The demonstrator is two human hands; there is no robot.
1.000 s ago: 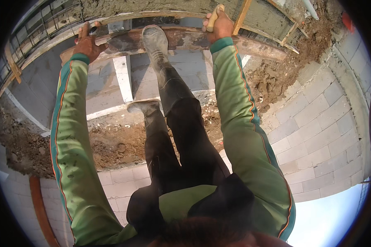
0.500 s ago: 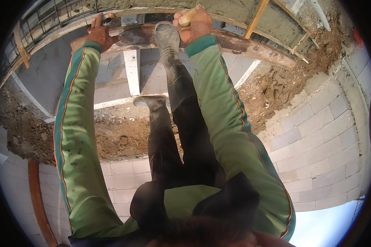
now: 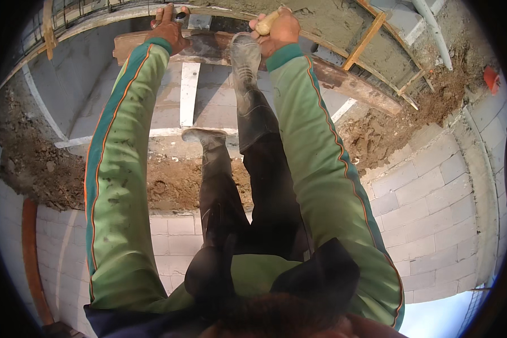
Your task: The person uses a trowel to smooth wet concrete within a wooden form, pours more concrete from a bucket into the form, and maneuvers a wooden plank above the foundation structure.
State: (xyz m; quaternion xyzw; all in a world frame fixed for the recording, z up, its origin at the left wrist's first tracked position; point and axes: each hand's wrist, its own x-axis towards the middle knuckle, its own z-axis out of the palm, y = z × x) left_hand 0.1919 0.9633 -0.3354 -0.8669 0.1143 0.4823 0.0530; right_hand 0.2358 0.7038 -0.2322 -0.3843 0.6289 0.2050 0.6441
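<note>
My left hand [image 3: 168, 31] rests at the edge of a form board [image 3: 112, 17], fingers bent over a handle with a black, silver-banded end [image 3: 180, 17] and a reddish bit at the other side. What tool it belongs to is hidden. My right hand [image 3: 283, 32] grips a pale wooden tool handle [image 3: 268, 23] at the same edge, its far end covered by my fingers. Between my hands, one dusty boot [image 3: 245, 56] stands on a brown, worn plank [image 3: 355, 81]. My other boot [image 3: 204, 137] is lower, by a white beam [image 3: 158, 133].
Wet grey concrete [image 3: 327, 19] fills the form beyond my hands, with wooden crosspieces [image 3: 365, 40] and steel bars at far left. A white brace [image 3: 189, 93] stands below the plank. Loose soil [image 3: 372, 132], block walls [image 3: 434, 197] and a pale pipe [image 3: 434, 31] lie around.
The whole view has shifted, so things sit farther right. My left hand has moved right along the board, closer to the boot. My right hand keeps its grip on the wooden handle.
</note>
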